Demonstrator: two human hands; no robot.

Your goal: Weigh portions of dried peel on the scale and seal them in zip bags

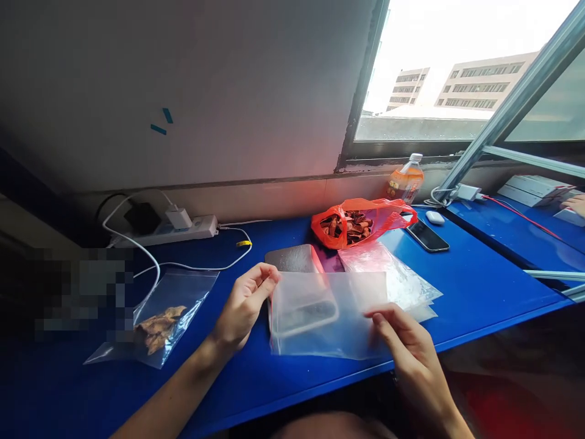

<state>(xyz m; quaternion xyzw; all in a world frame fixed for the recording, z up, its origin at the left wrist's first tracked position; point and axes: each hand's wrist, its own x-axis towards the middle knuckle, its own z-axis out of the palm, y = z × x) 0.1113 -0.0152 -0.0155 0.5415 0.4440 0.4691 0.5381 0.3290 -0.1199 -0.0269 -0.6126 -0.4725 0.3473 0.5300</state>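
A clear plastic bag (351,323) is stretched flat between my two hands, above the blue table. My left hand (244,305) pinches its upper left corner. Near its right side, my right hand (404,347) has thumb and forefinger closed at the bag. Through the bag shows part of a dark flat tray-like thing (295,259), mostly covered. Just behind lies a stack of clear plastic bags (397,280). A red plastic bag (384,222) stands open behind that, holding dried brown slices (354,228). To the left, another clear bag (196,292) contains dried brown pieces (159,329).
A phone (428,235), a white earbud case (434,217) and an orange-labelled bottle (406,180) stand at the back right. A power strip (201,227) with white cables lies back left. A metal frame (489,134) crosses the right; another person's hand (574,202) shows beyond it.
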